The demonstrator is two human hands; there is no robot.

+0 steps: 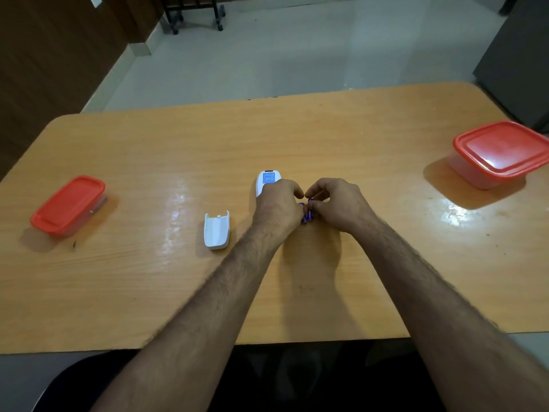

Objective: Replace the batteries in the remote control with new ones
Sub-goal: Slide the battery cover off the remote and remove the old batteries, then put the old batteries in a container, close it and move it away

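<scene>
Lying on table [148, 278], left to right: red-lidded box [69, 203] far left; cover [217, 231] off, just left of left forearm. Left hand [277, 205] clamped over remote [267, 181], only far end showing past knuckles. Batteries [307, 214], purple, between hands, touching both; count unclear. Right hand [338, 205] fingers pinched on batteries. Second red-lidded box [502, 151] far right, well apart.
</scene>
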